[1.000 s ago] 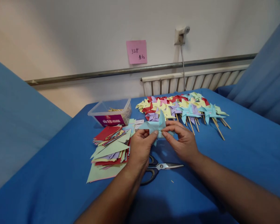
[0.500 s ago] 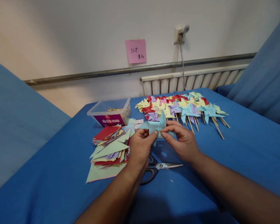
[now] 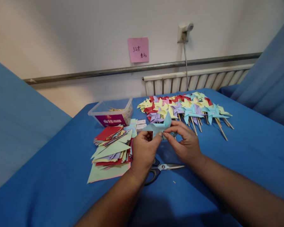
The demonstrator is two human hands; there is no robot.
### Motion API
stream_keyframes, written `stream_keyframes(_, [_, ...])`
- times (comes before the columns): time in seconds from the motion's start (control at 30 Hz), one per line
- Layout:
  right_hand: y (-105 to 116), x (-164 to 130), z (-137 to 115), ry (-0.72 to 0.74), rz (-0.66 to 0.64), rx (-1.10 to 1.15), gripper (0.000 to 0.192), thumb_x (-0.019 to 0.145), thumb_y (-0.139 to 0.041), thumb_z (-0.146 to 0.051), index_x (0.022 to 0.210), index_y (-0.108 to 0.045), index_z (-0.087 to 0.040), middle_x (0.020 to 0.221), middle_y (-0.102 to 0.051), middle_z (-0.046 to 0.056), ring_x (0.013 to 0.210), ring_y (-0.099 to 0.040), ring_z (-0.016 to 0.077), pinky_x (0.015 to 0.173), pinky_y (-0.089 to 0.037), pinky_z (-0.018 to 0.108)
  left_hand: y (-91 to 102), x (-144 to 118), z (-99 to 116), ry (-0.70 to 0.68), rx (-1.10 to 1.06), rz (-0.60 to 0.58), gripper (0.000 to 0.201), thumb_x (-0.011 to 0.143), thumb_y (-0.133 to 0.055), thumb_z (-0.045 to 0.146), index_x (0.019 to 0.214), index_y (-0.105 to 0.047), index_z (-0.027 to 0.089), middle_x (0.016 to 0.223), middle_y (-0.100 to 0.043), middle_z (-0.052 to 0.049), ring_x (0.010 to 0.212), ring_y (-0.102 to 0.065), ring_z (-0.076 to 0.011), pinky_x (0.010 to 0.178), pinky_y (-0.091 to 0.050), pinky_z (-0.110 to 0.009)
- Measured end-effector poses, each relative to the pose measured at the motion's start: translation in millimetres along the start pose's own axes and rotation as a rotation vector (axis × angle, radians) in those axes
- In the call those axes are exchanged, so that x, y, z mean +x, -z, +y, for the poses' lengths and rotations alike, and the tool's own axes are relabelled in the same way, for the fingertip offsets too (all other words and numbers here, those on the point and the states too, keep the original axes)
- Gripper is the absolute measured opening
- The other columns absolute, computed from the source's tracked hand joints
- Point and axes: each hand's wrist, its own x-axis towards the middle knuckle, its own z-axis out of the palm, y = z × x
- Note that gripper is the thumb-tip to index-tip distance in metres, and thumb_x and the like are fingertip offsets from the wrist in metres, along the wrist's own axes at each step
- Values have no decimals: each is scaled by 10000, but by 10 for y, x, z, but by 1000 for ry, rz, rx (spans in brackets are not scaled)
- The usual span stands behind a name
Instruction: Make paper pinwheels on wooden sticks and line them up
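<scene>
While a row of finished pinwheels (image 3: 184, 108) on sticks lies behind, the left hand (image 3: 144, 149) and right hand (image 3: 186, 143) pinch a light-blue paper pinwheel (image 3: 159, 126) between fingertips above the blue table (image 3: 239, 157). It seems stickless as yet — its centre is hidden — and a thick stack of cut paper (image 3: 111, 148) waits beside the left hand, so much is left.

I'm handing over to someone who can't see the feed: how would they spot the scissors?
Start at the blue table and find the two hands, left hand and right hand, folding a light-blue pinwheel. The scissors lie flat just below them, right of the paper stack: the only metal thing, black handles, blades pointing right.
</scene>
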Motion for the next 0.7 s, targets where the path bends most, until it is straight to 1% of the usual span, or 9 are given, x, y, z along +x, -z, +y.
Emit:
stream_keyframes(0.13, [-6,3,13,-21,16,13,50,838,-644,-221,862,-686,-236,971,-690,66,971,-661,210,845,-532,360,0,-13,-8,-25,17,-27,184,612,-789,279,722,-698,164,659,-659,-3,622,-578,-139,612,-430,-241])
stream_keyframes(0.23, [-8,0,25,-39,28,25,36,835,-653,-227,850,-685,-234,951,-695,59,986,-657,211,853,-529,353,-2,-16,-4,-19,17,-37,191,616,-790,288,725,-694,164,648,-650,1,610,-569,-136,603,-426,-242])
stream_keyframes(0.33, [-4,-3,30,-53,20,38,32,833,-655,-228,842,-684,-239,946,-695,51,991,-656,209,853,-529,348,-9,-21,10,8,-4,-5,198,594,-803,288,691,-680,168,607,-625,20,568,-544,-121,576,-416,-237])
stream_keyframes(0.43, [4,-7,17,-41,13,37,39,836,-651,-222,850,-684,-240,971,-694,49,981,-659,202,848,-530,343,-18,-23,24,29,-32,19,200,574,-810,267,689,-681,166,621,-644,15,580,-560,-124,586,-424,-237])
stream_keyframes(0.57, [13,-14,-5,-10,0,14,53,841,-643,-217,860,-688,-238,1001,-693,53,956,-665,196,833,-531,340,-23,-22,36,33,-47,15,207,576,-805,252,717,-692,152,670,-684,-12,628,-597,-140,620,-443,-243])
stream_keyframes(0.7, [13,-11,6,-10,11,-3,45,834,-652,-222,852,-694,-226,989,-696,58,953,-667,199,832,-531,342,-19,-25,44,39,-26,27,217,570,-808,271,701,-686,148,639,-667,1,586,-578,-123,583,-427,-230])
